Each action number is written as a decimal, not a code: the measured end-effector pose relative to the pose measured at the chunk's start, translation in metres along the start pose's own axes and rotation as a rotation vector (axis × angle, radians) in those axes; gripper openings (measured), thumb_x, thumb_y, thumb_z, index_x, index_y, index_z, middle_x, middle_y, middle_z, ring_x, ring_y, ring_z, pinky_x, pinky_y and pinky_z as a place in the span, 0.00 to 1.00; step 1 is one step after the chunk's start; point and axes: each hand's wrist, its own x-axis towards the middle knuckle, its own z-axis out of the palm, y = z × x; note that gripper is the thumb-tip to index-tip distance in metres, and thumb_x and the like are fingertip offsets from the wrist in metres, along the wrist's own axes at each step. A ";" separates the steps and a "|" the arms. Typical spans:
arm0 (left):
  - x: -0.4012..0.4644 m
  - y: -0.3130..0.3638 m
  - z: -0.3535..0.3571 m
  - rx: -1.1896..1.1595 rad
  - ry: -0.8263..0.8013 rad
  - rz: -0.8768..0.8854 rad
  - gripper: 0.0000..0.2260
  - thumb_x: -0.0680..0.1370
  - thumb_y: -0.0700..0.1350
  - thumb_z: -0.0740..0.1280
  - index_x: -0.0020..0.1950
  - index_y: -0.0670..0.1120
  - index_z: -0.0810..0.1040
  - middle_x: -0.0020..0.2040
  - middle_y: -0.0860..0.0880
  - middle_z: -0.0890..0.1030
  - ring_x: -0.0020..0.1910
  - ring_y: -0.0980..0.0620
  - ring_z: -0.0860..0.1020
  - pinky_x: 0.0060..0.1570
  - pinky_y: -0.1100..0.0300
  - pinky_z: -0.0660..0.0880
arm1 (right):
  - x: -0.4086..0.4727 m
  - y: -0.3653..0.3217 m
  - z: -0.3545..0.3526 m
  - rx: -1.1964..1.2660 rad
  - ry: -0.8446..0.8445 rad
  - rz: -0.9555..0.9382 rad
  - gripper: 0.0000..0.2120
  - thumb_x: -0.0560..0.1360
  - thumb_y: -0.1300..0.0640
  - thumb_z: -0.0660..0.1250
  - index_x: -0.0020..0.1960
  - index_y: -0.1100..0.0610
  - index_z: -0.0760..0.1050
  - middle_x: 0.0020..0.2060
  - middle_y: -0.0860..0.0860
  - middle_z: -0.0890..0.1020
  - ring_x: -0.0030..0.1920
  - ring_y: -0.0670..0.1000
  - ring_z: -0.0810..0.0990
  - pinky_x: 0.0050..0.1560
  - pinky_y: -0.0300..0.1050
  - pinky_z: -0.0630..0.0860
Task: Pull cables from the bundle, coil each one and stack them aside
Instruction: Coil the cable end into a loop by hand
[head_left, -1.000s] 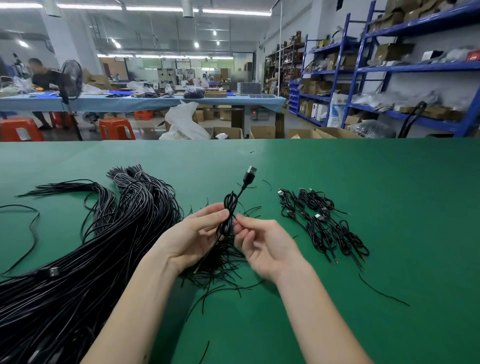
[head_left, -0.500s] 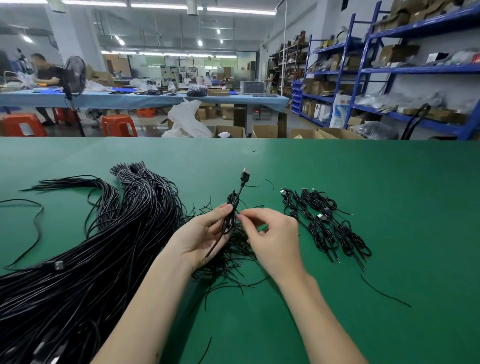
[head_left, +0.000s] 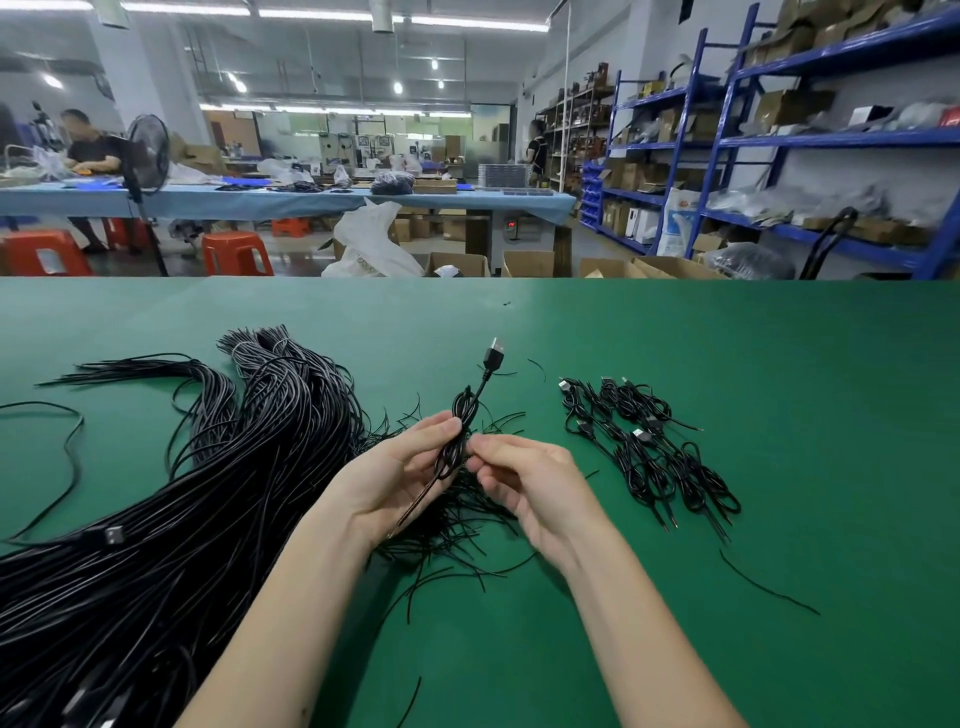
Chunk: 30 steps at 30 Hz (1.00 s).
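Above the green counter (head_left: 779, 364), the left hand (head_left: 395, 478) and the right hand (head_left: 524, 488) each pinch one thin black coiled cable (head_left: 460, 431) at its waist, USB plug (head_left: 493, 356) pointing up. It looks light, limp and springy, so grip the wrapped middle, not the plug. Finished coils (head_left: 649, 452) lie right; the black cable bundle (head_left: 182, 519) lies left.

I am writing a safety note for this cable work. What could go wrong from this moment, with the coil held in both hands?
1. The coiled cable is only pinched between the left hand and right hand; a loose grip may let the loops spring open.
2. Its free tail hangs down toward the loose wire ends and could snag there.
3. The stack of finished coils lies spread out; a careless drop may tangle them.
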 end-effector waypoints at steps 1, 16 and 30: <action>0.000 -0.001 0.000 0.023 -0.002 0.004 0.22 0.64 0.38 0.76 0.57 0.43 0.80 0.42 0.43 0.86 0.35 0.51 0.84 0.37 0.62 0.82 | 0.001 -0.001 -0.001 -0.004 -0.006 0.019 0.07 0.75 0.67 0.72 0.39 0.61 0.85 0.33 0.55 0.84 0.29 0.44 0.79 0.31 0.34 0.77; 0.005 -0.009 0.007 0.178 -0.041 0.133 0.16 0.68 0.40 0.75 0.55 0.46 0.81 0.43 0.48 0.85 0.36 0.55 0.82 0.37 0.62 0.80 | 0.007 0.000 -0.008 -0.140 0.079 -0.112 0.03 0.78 0.60 0.71 0.51 0.57 0.82 0.39 0.48 0.87 0.36 0.47 0.84 0.39 0.40 0.82; 0.019 -0.022 0.008 0.424 0.175 0.275 0.05 0.77 0.43 0.74 0.52 0.47 0.83 0.46 0.50 0.83 0.39 0.55 0.81 0.35 0.65 0.78 | 0.012 -0.005 -0.038 -0.648 0.274 -0.283 0.06 0.75 0.58 0.74 0.48 0.48 0.81 0.36 0.47 0.87 0.30 0.45 0.81 0.43 0.43 0.81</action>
